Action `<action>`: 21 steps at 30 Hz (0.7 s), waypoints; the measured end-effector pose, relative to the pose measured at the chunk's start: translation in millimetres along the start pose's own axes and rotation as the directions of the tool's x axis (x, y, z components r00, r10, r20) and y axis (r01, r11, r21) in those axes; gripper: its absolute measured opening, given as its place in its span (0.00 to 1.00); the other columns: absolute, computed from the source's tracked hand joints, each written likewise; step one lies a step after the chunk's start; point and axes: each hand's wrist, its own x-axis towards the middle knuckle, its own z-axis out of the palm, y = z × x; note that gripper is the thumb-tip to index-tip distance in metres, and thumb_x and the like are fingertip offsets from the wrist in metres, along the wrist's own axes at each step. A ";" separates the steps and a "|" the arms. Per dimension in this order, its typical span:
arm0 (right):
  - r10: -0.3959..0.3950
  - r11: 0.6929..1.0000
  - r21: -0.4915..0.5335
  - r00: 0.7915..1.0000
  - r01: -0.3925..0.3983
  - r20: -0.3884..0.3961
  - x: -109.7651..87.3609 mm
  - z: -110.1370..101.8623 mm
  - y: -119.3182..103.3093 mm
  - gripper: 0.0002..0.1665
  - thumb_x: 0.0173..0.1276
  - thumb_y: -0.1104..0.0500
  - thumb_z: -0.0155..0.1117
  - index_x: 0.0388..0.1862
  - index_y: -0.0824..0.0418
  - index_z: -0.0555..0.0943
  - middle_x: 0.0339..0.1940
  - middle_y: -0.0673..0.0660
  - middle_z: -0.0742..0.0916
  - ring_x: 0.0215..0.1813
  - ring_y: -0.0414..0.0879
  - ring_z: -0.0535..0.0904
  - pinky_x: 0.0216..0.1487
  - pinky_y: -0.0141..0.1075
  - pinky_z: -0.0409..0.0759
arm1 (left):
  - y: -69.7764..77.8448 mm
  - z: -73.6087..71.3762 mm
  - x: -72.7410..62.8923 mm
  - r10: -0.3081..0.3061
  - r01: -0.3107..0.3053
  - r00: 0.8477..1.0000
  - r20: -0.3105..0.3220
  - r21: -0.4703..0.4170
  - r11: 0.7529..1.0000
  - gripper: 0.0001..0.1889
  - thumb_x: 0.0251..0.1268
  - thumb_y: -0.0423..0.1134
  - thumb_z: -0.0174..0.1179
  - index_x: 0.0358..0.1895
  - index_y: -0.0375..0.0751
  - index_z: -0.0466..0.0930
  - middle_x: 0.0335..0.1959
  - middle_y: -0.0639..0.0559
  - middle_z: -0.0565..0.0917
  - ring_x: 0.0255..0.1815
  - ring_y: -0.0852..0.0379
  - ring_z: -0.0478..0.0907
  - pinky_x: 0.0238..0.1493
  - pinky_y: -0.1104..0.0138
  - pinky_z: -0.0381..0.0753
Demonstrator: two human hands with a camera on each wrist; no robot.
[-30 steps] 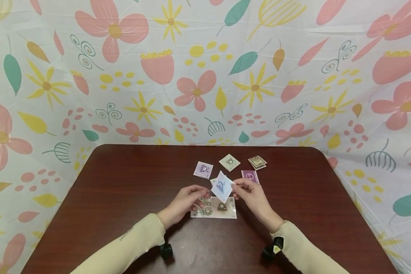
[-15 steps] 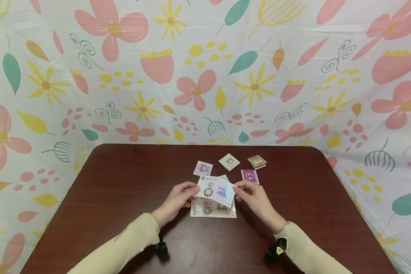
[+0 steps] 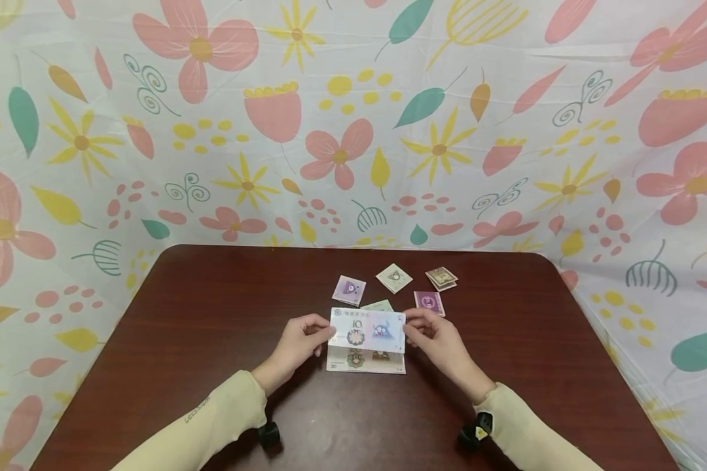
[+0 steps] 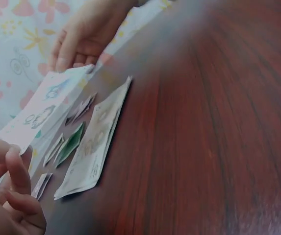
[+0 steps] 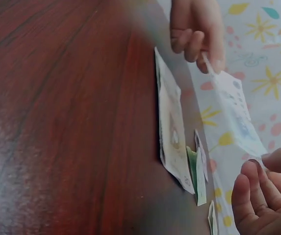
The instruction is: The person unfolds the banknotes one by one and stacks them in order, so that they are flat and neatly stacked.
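- So the blue-ish 10 note [image 3: 367,332] is now stretched out level. Half a second ago it was tilted, and a second ago it was folded small in the right hand [image 3: 442,337] only.
- The left hand [image 3: 297,341] has joined in and shifted a bit outward, so the note is pulled pretty straight between the two. My read: unfolding this one is basically done, and what's left is setting it down neatly.
- Fingers check: left ones are closed in a pinch on the note's left edge, right ones pinch the right edge. No slack gap on either side that I can see.
- Where it is: held up off the tabletop [image 3: 224,307], covering the far part of the 20 note [image 3: 365,364] in the head view. Wrist views show it clear of that one.
- Now the count. Hands: two. Notes held: one.
- Flat on the tabletop: one 20 on top, but the left wrist view shows layered edges under it, so I can't tell how many sheets.
- Folded ones, five from the head view: left purple note [image 3: 348,290], pale note [image 3: 394,279], brown note [image 3: 442,279], right purple note [image 3: 429,303], and green note [image 3: 379,305], partly hidden behind the 10. Guessing those five still need unfolding.
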 end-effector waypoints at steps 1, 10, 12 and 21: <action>-0.007 1.000 0.004 1.000 0.007 -0.003 -0.8 0.6 0.1 0.17 0.71 0.69 0.69 0.57 0.67 0.81 0.35 0.62 0.90 0.31 0.47 0.85 0.33 0.35 0.83 | 0.1 0.5 0.2 -0.018 0.018 1.000 -0.010 -0.017 1.000 0.07 0.67 0.29 0.68 0.41 0.26 0.85 0.22 0.51 0.82 0.17 0.62 0.70 0.21 0.72 0.69; -0.142 0.976 -0.170 0.990 0.137 -0.017 -7.1 8.1 5.5 0.13 0.68 0.70 0.71 0.48 0.58 0.83 0.32 0.51 0.89 0.31 0.36 0.80 0.32 0.31 0.77 | -0.9 3.8 -3.0 -0.041 0.041 0.999 -0.028 -0.021 0.999 0.09 0.67 0.31 0.69 0.42 0.26 0.85 0.21 0.51 0.82 0.17 0.60 0.70 0.21 0.71 0.68; -0.169 0.963 -0.214 0.986 0.163 -0.008 -8.1 9.4 6.8 0.12 0.67 0.70 0.71 0.44 0.56 0.85 0.32 0.48 0.88 0.32 0.35 0.78 0.34 0.32 0.77 | -2.8 3.9 -3.4 -0.020 0.020 1.000 -0.013 0.014 1.000 0.09 0.67 0.31 0.69 0.44 0.26 0.84 0.24 0.48 0.84 0.17 0.60 0.70 0.22 0.70 0.71; -0.195 0.948 -0.248 0.980 0.201 0.049 -9.9 10.7 10.0 0.11 0.66 0.72 0.71 0.42 0.58 0.86 0.31 0.45 0.85 0.32 0.35 0.77 0.33 0.32 0.77 | -3.8 -1.9 -6.7 0.108 -0.121 0.992 0.059 0.314 0.942 0.18 0.66 0.30 0.69 0.56 0.38 0.76 0.31 0.51 0.89 0.16 0.60 0.74 0.21 0.68 0.77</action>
